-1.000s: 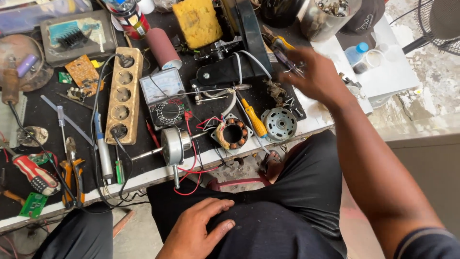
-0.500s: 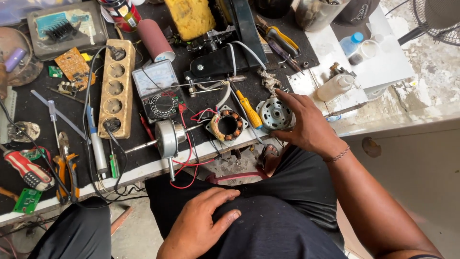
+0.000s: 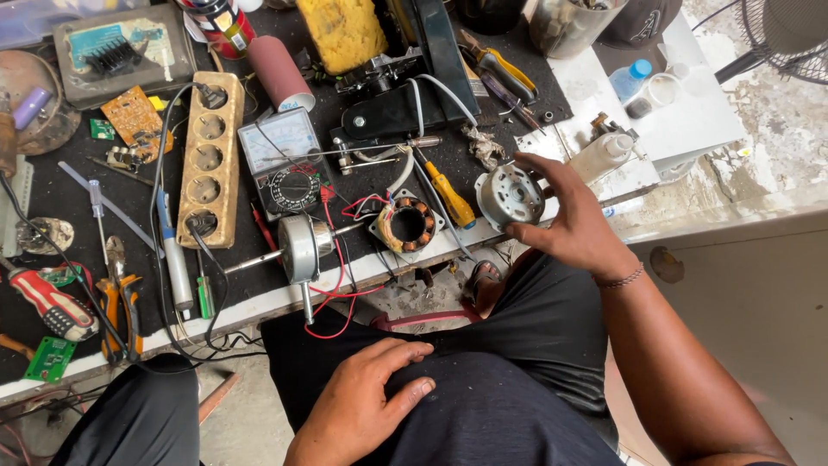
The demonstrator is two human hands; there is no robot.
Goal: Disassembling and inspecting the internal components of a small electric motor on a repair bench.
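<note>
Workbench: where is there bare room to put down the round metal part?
The right hand holds the metal part. Bare spots: the white board right of the small bottle, and black mat left of the socket strip. Around the meter and coil it is crowded.

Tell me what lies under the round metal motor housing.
The right hand grips the motor housing above the black mat and bench edge; anything directly beneath is covered.

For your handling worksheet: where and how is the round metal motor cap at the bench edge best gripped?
Grip the motor cap by its round rim, fingers spread around it, coming from the right as the right hand does. That side is open; a yellow-handled screwdriver crowds its left.
</note>
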